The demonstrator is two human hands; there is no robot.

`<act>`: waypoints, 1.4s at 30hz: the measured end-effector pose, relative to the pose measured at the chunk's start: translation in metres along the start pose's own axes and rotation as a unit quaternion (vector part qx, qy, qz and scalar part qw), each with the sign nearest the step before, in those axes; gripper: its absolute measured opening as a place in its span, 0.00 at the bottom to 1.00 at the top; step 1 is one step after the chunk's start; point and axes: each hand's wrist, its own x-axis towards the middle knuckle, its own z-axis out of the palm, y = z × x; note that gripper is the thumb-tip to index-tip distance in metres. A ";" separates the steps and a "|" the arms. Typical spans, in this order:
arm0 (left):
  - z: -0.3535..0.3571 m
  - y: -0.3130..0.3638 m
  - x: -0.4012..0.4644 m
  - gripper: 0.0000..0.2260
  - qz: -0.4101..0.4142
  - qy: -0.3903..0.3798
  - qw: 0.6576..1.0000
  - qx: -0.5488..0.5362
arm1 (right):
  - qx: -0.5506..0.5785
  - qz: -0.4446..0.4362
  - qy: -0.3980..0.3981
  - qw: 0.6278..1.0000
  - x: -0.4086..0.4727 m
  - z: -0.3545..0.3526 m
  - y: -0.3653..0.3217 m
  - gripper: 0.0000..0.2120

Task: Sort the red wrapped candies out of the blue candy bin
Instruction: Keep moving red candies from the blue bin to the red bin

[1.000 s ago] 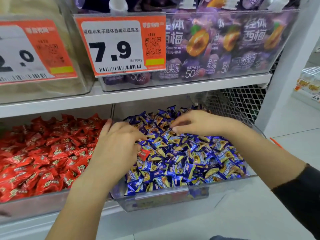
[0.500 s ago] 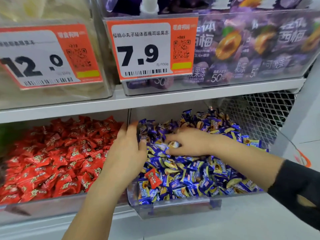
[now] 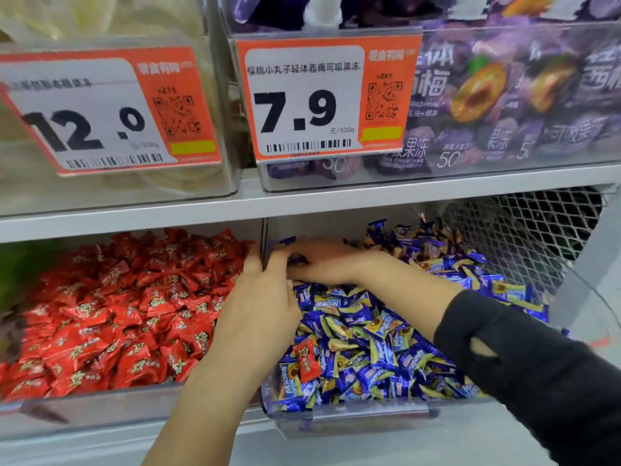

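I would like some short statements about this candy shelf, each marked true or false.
1. A red candy lies among the blue candies near the front of the right bin. True.
2. The price tag above the blue candies reads 12.0. False: it reads 7.9.
3. Both hands are over the red candy bin. False: the right hand is in the blue bin, the left hand at the divider.
4. The right arm wears a dark sleeve. True.

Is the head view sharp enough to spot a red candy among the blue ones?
Head view: red candy in the blue bin reads clearly; both hands and the purple packs up right are motion-blurred; edges bow from the wide lens.
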 end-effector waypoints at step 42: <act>0.002 -0.001 0.002 0.20 -0.012 -0.010 0.999 0.041 | 0.143 0.165 0.042 0.975 -0.141 -0.037 0.047 0.20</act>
